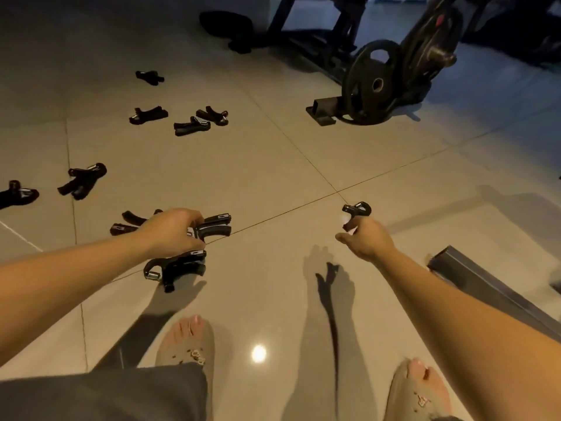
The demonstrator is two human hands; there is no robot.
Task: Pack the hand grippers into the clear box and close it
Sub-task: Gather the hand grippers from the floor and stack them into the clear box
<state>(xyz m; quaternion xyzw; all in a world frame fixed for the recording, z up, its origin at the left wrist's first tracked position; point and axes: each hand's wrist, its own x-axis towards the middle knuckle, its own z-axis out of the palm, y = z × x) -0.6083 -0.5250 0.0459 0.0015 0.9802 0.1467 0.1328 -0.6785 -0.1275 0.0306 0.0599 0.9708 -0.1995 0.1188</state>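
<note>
The grippers (82,179) look light and stiff: hard black handles joined at a metal spring. I judge that each will lift easily in one hand and will not bend or break in packing. The handles seem ribbed, so slip should be slight. The best hold is probably round one handle, or across both close to the spring, because the splayed ends could snag on one another in a pile.

Each is a black V or Y with a small bright metal part at the crook.

The left hand (173,230) has its fingers curled over the top gripper (214,226) and grasps it at the handles. Whether that is one gripper or two, and whether it is off the floor (273,165), I cannot tell. The low gripper (173,267) lies just under that wrist on the near side, and the side gripper (129,223) lies just behind the back of the hand.

The right hand (368,240) pinches the raised gripper (355,209) by one handle, spring end up, and it appears clear of the floor.

The rest lie scattered well beyond the left hand and out to its left, none near the right hand.

The clear box is not plainly in view. A grey-edged thing (473,278) lies just right of the right forearm — box, lid or something else, I cannot tell.
</note>
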